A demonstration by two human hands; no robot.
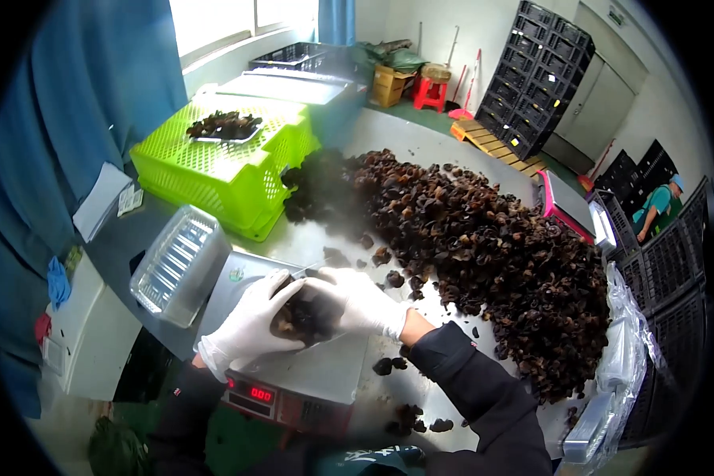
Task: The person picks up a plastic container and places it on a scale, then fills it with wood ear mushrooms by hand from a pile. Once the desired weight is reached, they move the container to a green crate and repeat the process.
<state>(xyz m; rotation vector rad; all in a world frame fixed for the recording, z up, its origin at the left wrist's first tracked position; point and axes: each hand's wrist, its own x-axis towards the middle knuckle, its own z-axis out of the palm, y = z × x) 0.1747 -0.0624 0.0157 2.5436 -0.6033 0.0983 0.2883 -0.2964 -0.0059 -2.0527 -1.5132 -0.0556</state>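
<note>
My left hand, in a white glove, is closed around the left side of a clear plastic tray holding dark wood ear mushrooms. From the other side my gloved right hand grips it, with its fingertips slightly blurred. Most of the tray is hidden by my hands. Beneath them is a digital scale, its red display reading 0.00. A stack of clear trays stands left of the scale. To the right spreads a large heap of wood ear mushrooms on the metal table.
A green crate bears a filled tray. A pink-edged scale and bagged clear trays line the right side. Loose mushrooms lie near my right arm. Black crates and a person are beyond.
</note>
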